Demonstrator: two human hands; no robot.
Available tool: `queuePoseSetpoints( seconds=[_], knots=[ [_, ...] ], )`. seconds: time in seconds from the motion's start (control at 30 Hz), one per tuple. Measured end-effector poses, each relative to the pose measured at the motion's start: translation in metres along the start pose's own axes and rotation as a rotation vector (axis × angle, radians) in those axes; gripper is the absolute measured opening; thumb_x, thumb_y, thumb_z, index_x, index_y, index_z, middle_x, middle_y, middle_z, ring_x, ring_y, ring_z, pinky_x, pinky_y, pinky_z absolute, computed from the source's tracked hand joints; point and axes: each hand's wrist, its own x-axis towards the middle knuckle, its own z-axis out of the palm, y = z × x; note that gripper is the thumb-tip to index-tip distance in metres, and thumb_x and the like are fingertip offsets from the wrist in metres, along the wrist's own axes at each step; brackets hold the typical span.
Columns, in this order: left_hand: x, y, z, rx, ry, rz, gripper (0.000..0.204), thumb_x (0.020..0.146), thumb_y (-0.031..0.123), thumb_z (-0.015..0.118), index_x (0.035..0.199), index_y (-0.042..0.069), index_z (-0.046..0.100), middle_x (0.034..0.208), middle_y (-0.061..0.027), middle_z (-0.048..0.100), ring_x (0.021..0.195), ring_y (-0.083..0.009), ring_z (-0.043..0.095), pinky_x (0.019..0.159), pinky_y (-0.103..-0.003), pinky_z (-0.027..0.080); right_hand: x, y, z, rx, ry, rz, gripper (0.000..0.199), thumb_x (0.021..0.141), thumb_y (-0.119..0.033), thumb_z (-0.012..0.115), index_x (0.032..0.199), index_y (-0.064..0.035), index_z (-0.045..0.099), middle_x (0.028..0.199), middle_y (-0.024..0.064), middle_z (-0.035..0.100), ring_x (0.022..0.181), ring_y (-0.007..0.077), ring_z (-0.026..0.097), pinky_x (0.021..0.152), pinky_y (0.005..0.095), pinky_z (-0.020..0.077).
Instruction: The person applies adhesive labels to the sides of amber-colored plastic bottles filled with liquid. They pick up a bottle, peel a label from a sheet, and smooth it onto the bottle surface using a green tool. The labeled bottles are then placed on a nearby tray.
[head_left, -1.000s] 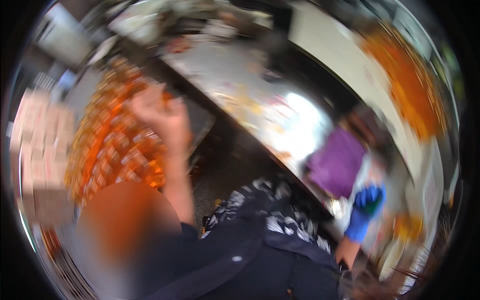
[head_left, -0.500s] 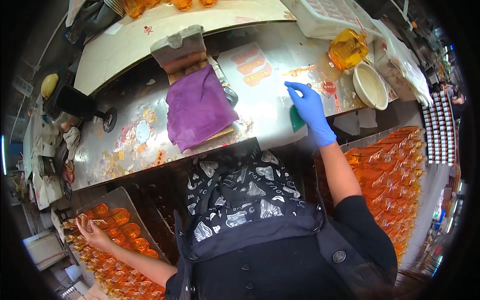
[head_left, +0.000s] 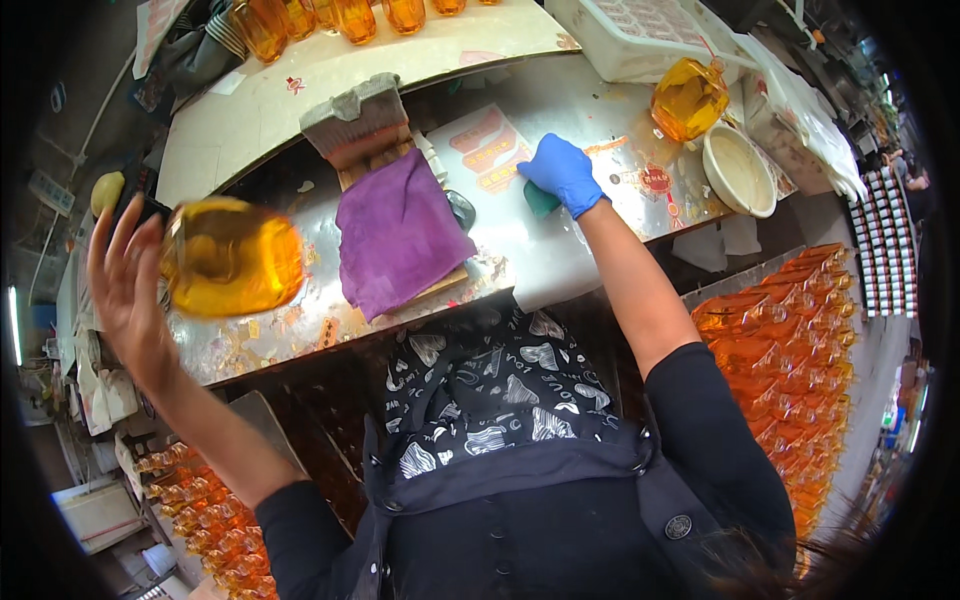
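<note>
At the far left, the bare left hand is raised beside the table, its fingers spread loosely around one amber bottle; the bottle is blurred, and whether the fingers are truly clamped on it or only cupping its side cannot be told. Below that arm, a crate of small amber bottles sits low at the left, too many and too crowded to count.

On the table just right of the bottle lies one purple cloth, spread over a wooden board whose edge shows beneath it. One grey-topped block stands just behind the cloth. Along the pale shelf at the top edge stands a row of amber bottles, at least five, cut off by the frame.

Further right, the right hand, in one blue glove, presses down on a small green pad, fingers curled over it on the table. Beyond it sit one round amber bottle and one white bowl, near each other. At the far right, a large tray of orange-capped bottles fills the space below the table.
</note>
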Motion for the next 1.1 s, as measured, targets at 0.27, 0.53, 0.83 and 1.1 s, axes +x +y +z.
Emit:
queuePoseSetpoints(
  seconds=[0.27, 0.53, 0.83, 1.1],
  knots=[
    [0.074, -0.075, 0.132, -0.625, -0.444, -0.145, 0.056, 0.090, 0.003, 0.060, 0.140, 0.007, 0.035, 0.132, -0.0152, 0.051, 0.117, -0.0213, 0.056, 0.100, -0.032, 0.044, 0.004, 0.010, 0.013, 0.288, 0.038, 0.030, 0.040, 0.071, -0.039, 0.072, 0.091, -0.0061, 0.066, 0.094, 0.0172, 0.068, 0.087, 0.0340, 0.065, 0.077, 0.0400, 0.0511],
    [0.065, -0.100, 0.170, -0.398, -0.068, 0.013, 0.043, 0.096, 0.010, 0.056, 0.134, -0.001, 0.039, 0.131, -0.0143, 0.049, 0.125, -0.0223, 0.048, 0.105, -0.033, 0.040, 0.001, 0.008, 0.038, 0.298, 0.290, -0.108, 0.022, 0.088, -0.030, 0.058, 0.087, -0.0087, 0.064, 0.083, 0.0145, 0.065, 0.079, 0.0354, 0.063, 0.069, 0.0434, 0.0488],
    [-0.010, -0.098, 0.179, -0.434, -0.001, -0.408, 0.052, 0.088, 0.020, 0.070, 0.129, 0.002, 0.043, 0.112, -0.0094, 0.058, 0.093, -0.0179, 0.062, 0.079, -0.030, 0.053, -0.003, 0.010, 0.021, 0.441, 0.658, -0.362, 0.018, 0.089, -0.019, 0.062, 0.104, -0.0151, 0.070, 0.097, 0.0075, 0.065, 0.078, 0.0290, 0.065, 0.067, 0.0338, 0.0518],
    [-0.015, -0.109, 0.187, -0.710, -0.295, -0.766, 0.053, 0.088, 0.033, 0.069, 0.123, 0.001, 0.047, 0.111, -0.0156, 0.057, 0.092, -0.0245, 0.063, 0.075, -0.035, 0.054, -0.032, -0.045, -0.068, 1.042, 0.013, -0.357, 0.013, 0.086, -0.009, 0.069, 0.097, -0.0026, 0.072, 0.087, 0.0000, 0.068, 0.074, 0.0042, 0.057, 0.069, 0.0204, 0.0451]
  ],
)
